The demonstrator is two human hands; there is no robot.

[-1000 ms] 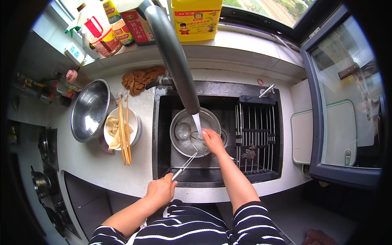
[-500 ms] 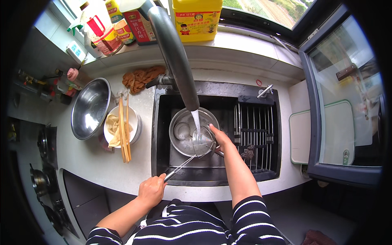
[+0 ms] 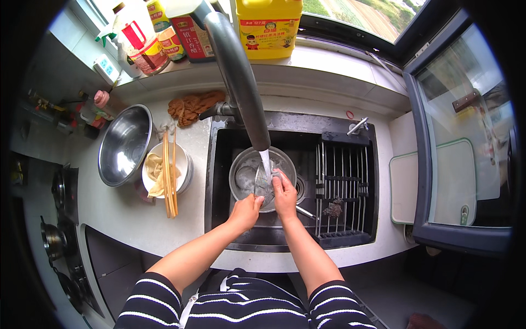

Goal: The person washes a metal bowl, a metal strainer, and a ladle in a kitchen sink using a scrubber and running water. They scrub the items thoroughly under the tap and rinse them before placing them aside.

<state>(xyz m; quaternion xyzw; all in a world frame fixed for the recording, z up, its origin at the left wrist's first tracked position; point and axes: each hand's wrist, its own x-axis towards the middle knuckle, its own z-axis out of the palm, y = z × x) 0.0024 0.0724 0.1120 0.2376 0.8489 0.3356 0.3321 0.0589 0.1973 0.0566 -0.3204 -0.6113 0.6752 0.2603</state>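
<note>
A wire skimmer (image 3: pixel 263 185) is tilted under the running water (image 3: pixel 267 163). At its near rim, my left hand (image 3: pixel 246 212) is closed on it. My right hand (image 3: pixel 284 196) grips its right side, fingers up by the stream; a small greyish patch at those fingertips is unclear. The skimmer's handle is hidden from view. Below it, a round metal pot (image 3: pixel 234 183) stands in the black sink (image 3: pixel 222 216), with water and a pale round shape inside. A metal handle (image 3: pixel 305 212) sticks out at the pot's lower right.
The dark faucet (image 3: pixel 241 82) arches over the sink. A drying rack (image 3: pixel 342 186) fills the sink's right part. Left of it are a metal basin (image 3: pixel 125 145) and a white bowl (image 3: pixel 183 159) with chopsticks (image 3: pixel 169 181) across it. The open window (image 3: pixel 415 137) juts in at right.
My left hand has moved up and right, from the skimmer's handle to its wire head. My right hand has shifted slightly left and down; the skimmer has turned.
</note>
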